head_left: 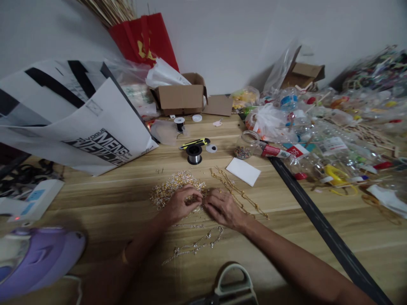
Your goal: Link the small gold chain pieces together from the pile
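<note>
On the wood-grain table, your two hands nearly meet at the near right edge of one loose heap of gold and silver links. Your left hand bends thumb and fingers toward each other; your right hand curls its fingers downward. You cannot tell whether either grips a link, as the fingers hide it. Two knobbly gold strands lie beside your right hand; one silver chain curves nearer you. Beyond stand two spools and one clear, rounded jar. One pale-handled tool is cut off below.
</note>
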A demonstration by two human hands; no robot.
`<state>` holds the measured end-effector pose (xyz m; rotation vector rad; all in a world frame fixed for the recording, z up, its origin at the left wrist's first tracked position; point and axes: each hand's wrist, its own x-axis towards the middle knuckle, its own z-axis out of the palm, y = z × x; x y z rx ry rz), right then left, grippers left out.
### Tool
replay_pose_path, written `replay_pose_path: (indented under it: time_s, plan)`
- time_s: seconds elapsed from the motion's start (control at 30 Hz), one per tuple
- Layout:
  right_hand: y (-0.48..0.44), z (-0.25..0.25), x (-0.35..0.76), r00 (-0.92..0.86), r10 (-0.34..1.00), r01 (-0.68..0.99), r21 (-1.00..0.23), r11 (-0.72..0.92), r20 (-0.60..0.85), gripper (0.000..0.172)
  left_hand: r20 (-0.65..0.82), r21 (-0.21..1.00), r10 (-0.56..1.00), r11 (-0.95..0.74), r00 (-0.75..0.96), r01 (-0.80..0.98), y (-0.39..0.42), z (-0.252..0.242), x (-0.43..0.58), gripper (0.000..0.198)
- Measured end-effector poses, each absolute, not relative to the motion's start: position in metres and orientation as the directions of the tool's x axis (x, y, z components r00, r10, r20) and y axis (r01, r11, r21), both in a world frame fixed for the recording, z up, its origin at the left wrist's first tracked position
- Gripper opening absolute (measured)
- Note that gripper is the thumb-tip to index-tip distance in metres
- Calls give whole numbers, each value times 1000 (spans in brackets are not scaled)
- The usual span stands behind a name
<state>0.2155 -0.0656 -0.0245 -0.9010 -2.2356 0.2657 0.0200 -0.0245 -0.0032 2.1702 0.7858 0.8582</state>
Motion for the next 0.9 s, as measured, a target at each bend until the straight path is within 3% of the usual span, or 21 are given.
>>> replay_pose_path:
  time_s: [0.9]
  plan:
    - [-65, -25, 215, -511, 686, 539, -429, 725, 518, 13, 314, 744, 725, -589, 613, 316, -26, -6, 18, 8]
